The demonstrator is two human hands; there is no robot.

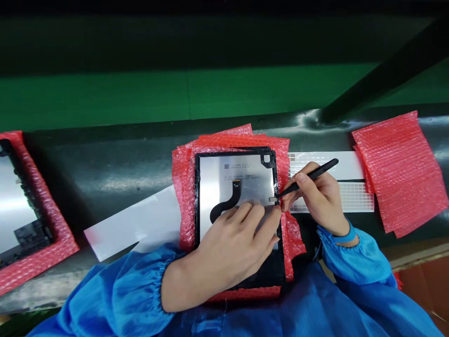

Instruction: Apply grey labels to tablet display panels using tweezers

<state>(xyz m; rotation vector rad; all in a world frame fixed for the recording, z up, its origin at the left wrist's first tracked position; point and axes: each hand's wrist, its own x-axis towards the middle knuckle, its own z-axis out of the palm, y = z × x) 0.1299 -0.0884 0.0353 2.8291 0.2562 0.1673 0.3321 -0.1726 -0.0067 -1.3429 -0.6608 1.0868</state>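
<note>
A tablet-like panel point(224, 180) with a silver back, black frame and a curved black flex cable point(229, 199) lies on red bubble wrap point(182, 187). My left hand point(231, 248) rests flat on the panel, fingers stretched out toward its right edge. My right hand point(321, 199) is closed on black tweezers point(310, 177); their tip holds a small silvery piece point(273, 200) at the panel's right edge, just beyond my left fingertips.
A white sheet of small stickers point(354, 196) lies behind my right hand. A stack of red bubble wrap point(400, 168) sits at the right. A white strip point(136, 224) lies to the left. A second panel on bubble wrap point(21, 215) is at the far left.
</note>
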